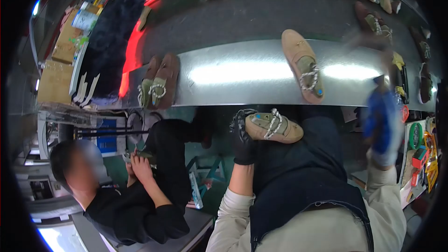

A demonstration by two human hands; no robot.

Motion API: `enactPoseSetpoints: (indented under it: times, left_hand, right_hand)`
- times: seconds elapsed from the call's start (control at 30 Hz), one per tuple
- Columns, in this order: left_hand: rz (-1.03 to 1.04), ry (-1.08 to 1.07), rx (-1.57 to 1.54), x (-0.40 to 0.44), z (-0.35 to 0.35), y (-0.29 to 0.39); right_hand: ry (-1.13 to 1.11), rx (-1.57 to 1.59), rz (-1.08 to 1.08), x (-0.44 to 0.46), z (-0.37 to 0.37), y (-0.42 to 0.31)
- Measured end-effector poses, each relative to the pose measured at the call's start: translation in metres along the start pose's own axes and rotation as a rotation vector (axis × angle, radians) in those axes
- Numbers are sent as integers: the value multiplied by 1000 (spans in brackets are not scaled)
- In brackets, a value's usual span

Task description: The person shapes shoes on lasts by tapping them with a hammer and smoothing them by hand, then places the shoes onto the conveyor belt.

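Left hand (242,140): fingers curled on laced tan shoe (290,132); second tan shoe (293,46) beyond them. Right hand (381,123) blurred, grip unreadable. Lacing seems done; remainder unclear.

Black-gloved L hand (241,135) at ctr, on heel end of a rope-laced tan shoe (290,133), toe pointing R. Blue-gloved R hand (380,123) at R side, blurred; can't tell if holding anything. Bench (228,58) across top: 2nd tan shoe (297,49) upper R of ctr, brown pair (169,72) upper L. Co-worker (135,214) lower L, in blk.
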State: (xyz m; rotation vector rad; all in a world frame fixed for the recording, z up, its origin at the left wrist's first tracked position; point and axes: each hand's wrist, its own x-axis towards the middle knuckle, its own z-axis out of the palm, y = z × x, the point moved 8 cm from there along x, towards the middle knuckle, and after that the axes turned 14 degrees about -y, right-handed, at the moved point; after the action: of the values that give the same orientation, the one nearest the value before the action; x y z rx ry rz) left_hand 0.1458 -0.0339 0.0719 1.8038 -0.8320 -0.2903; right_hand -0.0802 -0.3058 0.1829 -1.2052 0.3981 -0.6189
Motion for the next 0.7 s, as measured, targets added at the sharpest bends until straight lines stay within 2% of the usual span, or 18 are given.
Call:
enactPoseSetpoints:
  times: [0.03, 0.2, 0.23, 0.4, 0.47, 0.6, 0.7]
  left_hand:
    - [-20, 10, 13, -5, -5, -1]
    - [-32, 23, 60, -12, -7, 4]
    - [-35, 21, 50, -20, -5, -5]
    - [-74, -79, 272, -41, 15, -33]
    - [-28, -55, 228, -9, 3, -18]
    - [-101, -41, -107, -14, 9, -9]
    - [-120, -14, -105, -21, 1, -10]
  right_hand:
    - [-14, 11, 19, -1, 0, 7]
    - [-157, 42, -290, -13, -5, -7]
    - [-155, 33, -287, -16, 8, 6]
    - [-649, -47, 696, -55, 95, 135]
    - [-669, -89, 598, -33, 100, 126]
    - [-677, -288, 516, -36, 90, 114]
    - [-694, -341, 457, -41, 97, 118]
